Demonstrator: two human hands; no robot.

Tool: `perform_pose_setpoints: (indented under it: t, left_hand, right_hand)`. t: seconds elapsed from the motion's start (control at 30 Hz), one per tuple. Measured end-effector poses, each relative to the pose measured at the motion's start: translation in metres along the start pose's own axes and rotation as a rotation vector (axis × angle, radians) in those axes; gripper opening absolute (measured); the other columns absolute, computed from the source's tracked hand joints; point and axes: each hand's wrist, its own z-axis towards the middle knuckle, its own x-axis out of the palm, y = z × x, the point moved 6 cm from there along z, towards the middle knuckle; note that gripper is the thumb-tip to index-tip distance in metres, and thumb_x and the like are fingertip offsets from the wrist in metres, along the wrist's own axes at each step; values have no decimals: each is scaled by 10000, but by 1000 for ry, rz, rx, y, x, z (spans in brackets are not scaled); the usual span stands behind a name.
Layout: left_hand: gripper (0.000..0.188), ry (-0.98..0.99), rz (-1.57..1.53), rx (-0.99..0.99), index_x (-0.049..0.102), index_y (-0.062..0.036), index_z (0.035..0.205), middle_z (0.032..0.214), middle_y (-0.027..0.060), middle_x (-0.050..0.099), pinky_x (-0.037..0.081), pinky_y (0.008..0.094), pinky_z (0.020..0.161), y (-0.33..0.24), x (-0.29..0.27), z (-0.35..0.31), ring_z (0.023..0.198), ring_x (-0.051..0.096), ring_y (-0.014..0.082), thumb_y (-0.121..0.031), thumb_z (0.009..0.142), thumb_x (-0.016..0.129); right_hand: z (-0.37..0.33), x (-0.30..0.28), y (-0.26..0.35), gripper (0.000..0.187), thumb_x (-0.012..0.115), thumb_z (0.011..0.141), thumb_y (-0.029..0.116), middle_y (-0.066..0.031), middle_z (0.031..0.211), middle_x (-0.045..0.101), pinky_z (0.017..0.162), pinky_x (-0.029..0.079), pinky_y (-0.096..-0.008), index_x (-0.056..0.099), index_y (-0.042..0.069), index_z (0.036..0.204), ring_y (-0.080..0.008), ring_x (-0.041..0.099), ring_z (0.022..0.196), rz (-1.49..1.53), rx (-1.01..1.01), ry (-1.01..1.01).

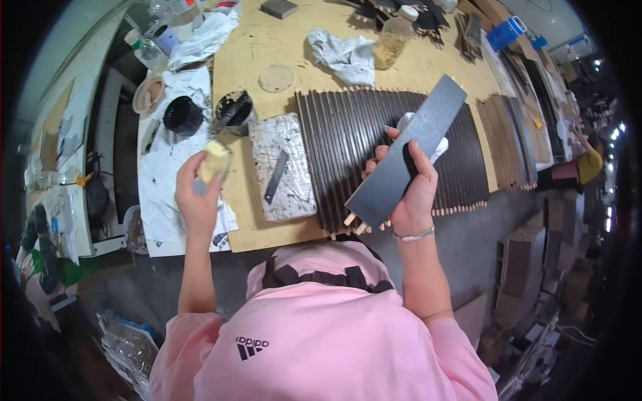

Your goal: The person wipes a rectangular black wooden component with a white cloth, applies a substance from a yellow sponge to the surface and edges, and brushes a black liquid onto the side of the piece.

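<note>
Pinched in my left hand (196,190) is a pale yellow sponge-like block (215,159), held over the table's left part. My right hand (416,184) grips a flat dark grey board (411,150), tilted, with light wooden dowels at its near end. Beneath that board lies a row of dark strips (361,134) with pale dowel ends, set side by side. Between my hands a block wrapped in stained plastic (284,194) carries a dark flat blade (277,175). Two pots of black stuff stand beyond my left hand: a black tub (183,116) and a smeared can (235,110).
On the yellow table (267,234) are a crumpled white cloth (341,55), a plastic bottle (396,39) and a round lid (276,78). Brown strips (503,142) lie at the right. Another person (582,167) is at the far right. Stacked boards (521,260) stand on the floor.
</note>
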Motion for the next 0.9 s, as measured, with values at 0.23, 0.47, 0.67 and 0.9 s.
perform_pose_setpoints:
  t: [0.23,0.47,0.67,0.9]
  left_hand:
    - [502,389,-470,551,711,-112,1103,1157,131,609,481,372,834,-165,28,-18,994,573,302,33,624,748]
    - [441,467,-404,610,734,-108,1049,1133,139,611,450,385,820,-174,51,-31,976,554,306,24,629,739]
    - [420,482,-473,677,733,-112,1058,1079,134,618,471,375,770,-218,63,-24,917,563,300,-4,653,761]
    - [405,572,-502,621,736,-82,1038,1106,145,620,453,371,801,-217,69,-26,943,563,299,32,650,735]
  right_hand:
    - [-1,8,8,522,409,989,525,-127,790,608,603,520,-412,484,48,1185,-276,606,633,70,9,61]
    - [-2,-6,35,526,374,1000,527,-123,767,599,582,498,-401,480,50,1192,-261,569,619,51,-18,10]
    - [3,-18,44,549,344,1005,532,-149,769,631,549,540,-376,518,30,1144,-271,629,601,7,44,37]
    - [6,-41,65,404,505,985,355,-181,823,676,594,588,-338,592,-39,1013,-239,688,660,-133,75,8]
